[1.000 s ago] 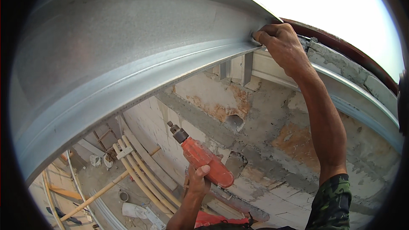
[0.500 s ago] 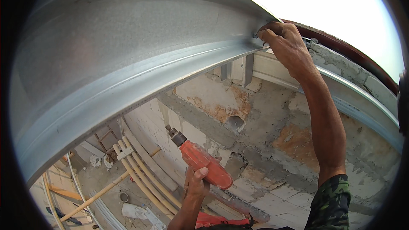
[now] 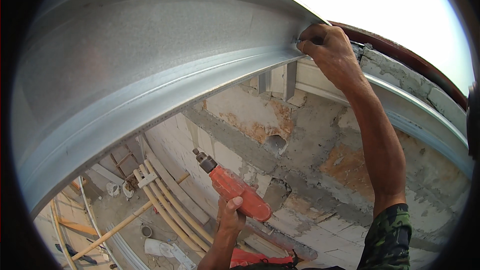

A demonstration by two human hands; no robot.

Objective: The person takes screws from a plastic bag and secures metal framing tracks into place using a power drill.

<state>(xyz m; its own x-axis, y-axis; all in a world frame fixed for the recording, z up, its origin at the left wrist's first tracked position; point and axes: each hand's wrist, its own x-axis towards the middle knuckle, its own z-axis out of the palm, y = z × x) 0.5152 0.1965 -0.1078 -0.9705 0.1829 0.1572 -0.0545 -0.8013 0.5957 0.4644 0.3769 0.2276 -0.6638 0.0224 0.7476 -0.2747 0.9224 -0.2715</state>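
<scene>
My left hand (image 3: 231, 216) is wrapped round the handle of a red power drill (image 3: 237, 191), low in the middle of the view. The drill's dark chuck with a short socket-like tip points up and left, apart from the metal. My right hand (image 3: 334, 54) reaches up to the far end of a large galvanized steel channel beam (image 3: 155, 35). Its thumb and fingers are pinched together inside the channel, close to the web. Whatever lies between those fingertips is hidden.
Another galvanized channel (image 3: 420, 112) runs along the top of a rough block wall (image 3: 260, 115) at the right, below a reddish-brown edge (image 3: 400, 52). Far below at the left lie bamboo poles (image 3: 172, 210), a round bucket (image 3: 146, 231) and white sacks (image 3: 160, 247).
My right hand has shifted slightly left, its fingers curling further in against the channel's web. The drill in my left hand has hardly moved.
</scene>
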